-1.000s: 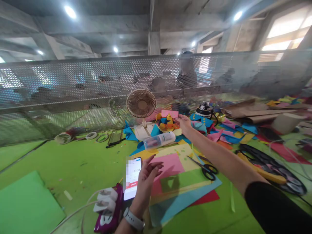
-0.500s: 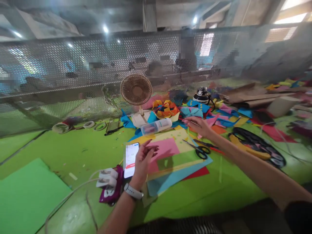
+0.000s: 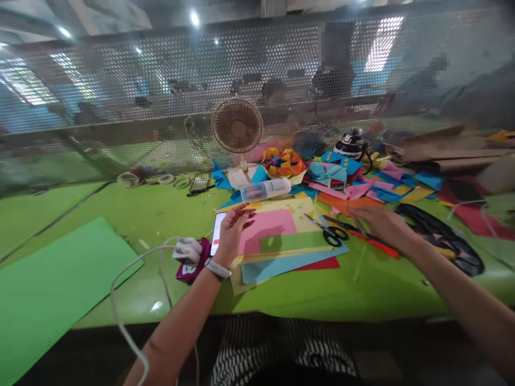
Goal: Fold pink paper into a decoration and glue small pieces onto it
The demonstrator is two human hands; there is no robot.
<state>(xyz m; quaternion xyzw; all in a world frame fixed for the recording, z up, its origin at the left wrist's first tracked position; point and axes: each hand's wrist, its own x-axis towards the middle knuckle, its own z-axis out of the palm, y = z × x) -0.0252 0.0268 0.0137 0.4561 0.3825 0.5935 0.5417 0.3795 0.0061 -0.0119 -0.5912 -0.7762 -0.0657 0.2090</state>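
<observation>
My left hand (image 3: 235,229), with a pale watch on its wrist, hovers by the phone (image 3: 217,230) and the left edge of a pink paper sheet (image 3: 269,228). Its fingers are loosely bent and apart, with nothing in them. My right hand (image 3: 380,222), smeared by motion, is over the right side of the table, near a red-handled tool (image 3: 376,245). Whether its fingers hold anything is unclear. Black-handled scissors (image 3: 335,236) lie on the stacked sheets, between my hands. Under the pink sheet are yellow, green, blue (image 3: 298,264) and red papers.
A clear plastic bottle (image 3: 265,190) lies behind the papers, before a small fan (image 3: 238,128). Folded coloured paper (image 3: 325,174) is heaped at the back. Plugs (image 3: 188,249) with cables and a green sheet (image 3: 60,284) are at left. A black tray (image 3: 442,241) stands at right.
My right hand has moved right and towards me, from the pink paper scraps to beside the red-handled tool. My left hand stays near the phone. The camera view has tilted down.
</observation>
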